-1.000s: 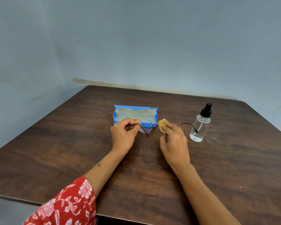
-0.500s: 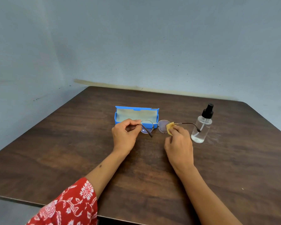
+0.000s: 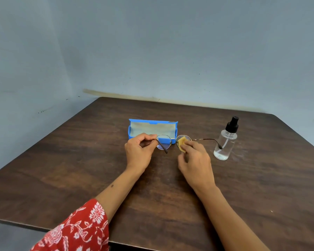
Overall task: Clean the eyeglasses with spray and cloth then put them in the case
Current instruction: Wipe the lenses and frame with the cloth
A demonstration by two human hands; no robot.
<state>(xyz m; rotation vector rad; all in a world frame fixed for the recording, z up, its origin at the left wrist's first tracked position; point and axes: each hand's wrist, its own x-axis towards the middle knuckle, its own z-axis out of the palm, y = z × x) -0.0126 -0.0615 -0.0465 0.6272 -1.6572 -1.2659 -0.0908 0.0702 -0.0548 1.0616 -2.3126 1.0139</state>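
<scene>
Head camera is looking down on a dark brown wooden table (image 3: 80,169), where the left hand (image 3: 138,153) is pinching the left corner of the thin gold wire-rimmed round eyeglasses (image 3: 164,142) between thumb and fingertips, holding them just above the tabletop in front of the open blue rectangular glasses case (image 3: 132,133) with its pale lining. The right hand (image 3: 194,160) is gripping a small folded yellow cleaning cloth (image 3: 182,143) and pressing it against the right lens. The right temple arm is stretching out toward the clear plastic spray bottle (image 3: 225,142) with a black pump top, standing upright just right of the glasses. A red floral sleeve (image 3: 76,230) is covering the left upper arm.
</scene>
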